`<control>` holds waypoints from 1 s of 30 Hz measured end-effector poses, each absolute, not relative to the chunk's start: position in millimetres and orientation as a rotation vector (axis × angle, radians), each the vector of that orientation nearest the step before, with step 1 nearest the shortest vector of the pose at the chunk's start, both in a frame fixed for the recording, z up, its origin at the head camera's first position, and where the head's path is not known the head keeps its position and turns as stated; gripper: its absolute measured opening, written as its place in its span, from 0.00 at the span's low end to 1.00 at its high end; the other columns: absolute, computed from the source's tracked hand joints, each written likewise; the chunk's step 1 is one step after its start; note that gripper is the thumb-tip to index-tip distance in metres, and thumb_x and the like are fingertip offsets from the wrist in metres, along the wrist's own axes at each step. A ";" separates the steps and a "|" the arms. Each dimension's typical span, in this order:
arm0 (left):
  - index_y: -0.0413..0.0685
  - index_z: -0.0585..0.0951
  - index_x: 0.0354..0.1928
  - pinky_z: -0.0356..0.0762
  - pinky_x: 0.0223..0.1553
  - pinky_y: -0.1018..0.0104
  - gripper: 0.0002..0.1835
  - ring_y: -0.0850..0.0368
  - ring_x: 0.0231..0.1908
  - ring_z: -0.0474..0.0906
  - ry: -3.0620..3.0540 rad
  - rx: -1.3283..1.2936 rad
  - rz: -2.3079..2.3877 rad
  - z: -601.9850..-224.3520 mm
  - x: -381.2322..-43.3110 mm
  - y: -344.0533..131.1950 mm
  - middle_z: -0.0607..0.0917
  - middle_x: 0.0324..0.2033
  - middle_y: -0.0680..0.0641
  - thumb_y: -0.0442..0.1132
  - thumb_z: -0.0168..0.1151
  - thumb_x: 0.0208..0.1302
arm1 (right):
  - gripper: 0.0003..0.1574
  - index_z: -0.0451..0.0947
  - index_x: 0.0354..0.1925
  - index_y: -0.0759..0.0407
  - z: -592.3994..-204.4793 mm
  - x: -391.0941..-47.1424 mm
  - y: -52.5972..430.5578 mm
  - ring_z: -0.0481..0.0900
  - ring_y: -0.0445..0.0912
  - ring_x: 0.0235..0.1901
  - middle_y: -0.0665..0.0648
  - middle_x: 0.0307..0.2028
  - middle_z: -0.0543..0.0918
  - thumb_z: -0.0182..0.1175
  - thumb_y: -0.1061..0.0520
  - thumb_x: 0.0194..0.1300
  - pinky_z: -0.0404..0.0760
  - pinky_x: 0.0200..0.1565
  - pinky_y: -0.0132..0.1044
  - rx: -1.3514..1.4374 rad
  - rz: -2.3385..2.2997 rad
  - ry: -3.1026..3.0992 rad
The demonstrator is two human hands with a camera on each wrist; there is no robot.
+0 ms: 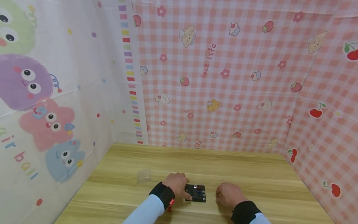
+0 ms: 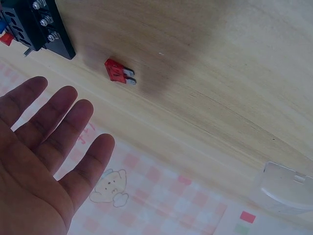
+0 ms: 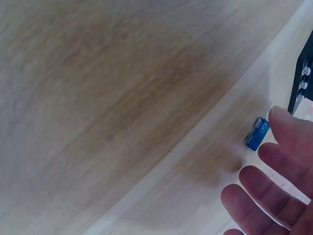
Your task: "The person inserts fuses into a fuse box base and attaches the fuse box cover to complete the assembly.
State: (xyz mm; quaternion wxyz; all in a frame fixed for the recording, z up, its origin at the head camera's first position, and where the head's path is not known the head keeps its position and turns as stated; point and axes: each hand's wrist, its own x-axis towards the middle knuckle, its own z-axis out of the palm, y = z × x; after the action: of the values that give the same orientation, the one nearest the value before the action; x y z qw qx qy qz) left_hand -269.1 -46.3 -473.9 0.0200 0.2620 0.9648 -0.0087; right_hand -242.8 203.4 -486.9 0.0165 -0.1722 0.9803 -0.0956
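A black fuse block (image 1: 195, 196) with metal terminal screws lies on the wooden table between the hands, red and blue fuses seated in it. My left hand (image 1: 175, 185) is at its left side, thumb over the near left corner; in the left wrist view the fingers (image 2: 73, 122) are extended and apart. A loose red blade fuse (image 2: 116, 71) with two metal prongs lies on the table near that hand. To the right of the block, my right hand (image 1: 230, 195) is low over the table and pinches a blue blade fuse (image 3: 257, 137) between thumb and index finger.
A clear plastic cover (image 1: 144, 176) sits on the table to the left, beyond my left wrist. Patterned cloth (image 1: 223, 118) hangs behind the table (image 1: 251, 168) and along both sides. Each wrist wears a black strap (image 1: 162, 195).
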 end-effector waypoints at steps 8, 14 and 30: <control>0.56 0.85 0.54 0.75 0.46 0.57 0.37 0.57 0.41 0.78 2.995 0.811 -0.022 -472.9 -268.3 -46.7 0.82 0.40 0.54 0.70 0.72 0.45 | 0.11 0.81 0.24 0.52 -487.1 -241.9 204.7 0.73 0.43 0.29 0.46 0.26 0.79 0.76 0.58 0.49 0.76 0.38 0.46 -0.547 -0.310 3.058; 0.56 0.85 0.54 0.75 0.47 0.57 0.37 0.57 0.42 0.78 2.993 0.808 -0.026 -474.8 -268.8 -46.2 0.83 0.40 0.54 0.70 0.72 0.45 | 0.09 0.83 0.26 0.52 -487.3 -242.5 203.6 0.75 0.44 0.30 0.47 0.28 0.82 0.76 0.58 0.51 0.76 0.40 0.47 -0.520 -0.324 3.037; 0.56 0.85 0.53 0.75 0.47 0.58 0.37 0.58 0.42 0.78 3.008 0.814 -0.033 -474.5 -266.2 -46.5 0.83 0.40 0.54 0.69 0.74 0.43 | 0.07 0.83 0.26 0.54 -492.5 -243.2 203.1 0.78 0.45 0.30 0.48 0.28 0.83 0.72 0.63 0.52 0.77 0.38 0.46 -0.522 -0.290 3.105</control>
State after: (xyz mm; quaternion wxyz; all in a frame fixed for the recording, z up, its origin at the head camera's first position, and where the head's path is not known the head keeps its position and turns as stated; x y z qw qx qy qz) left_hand -266.2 -46.5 -474.5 0.0127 0.2613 0.9651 -0.0105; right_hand -243.2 203.1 -492.5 -0.0101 -0.1651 0.9820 -0.0916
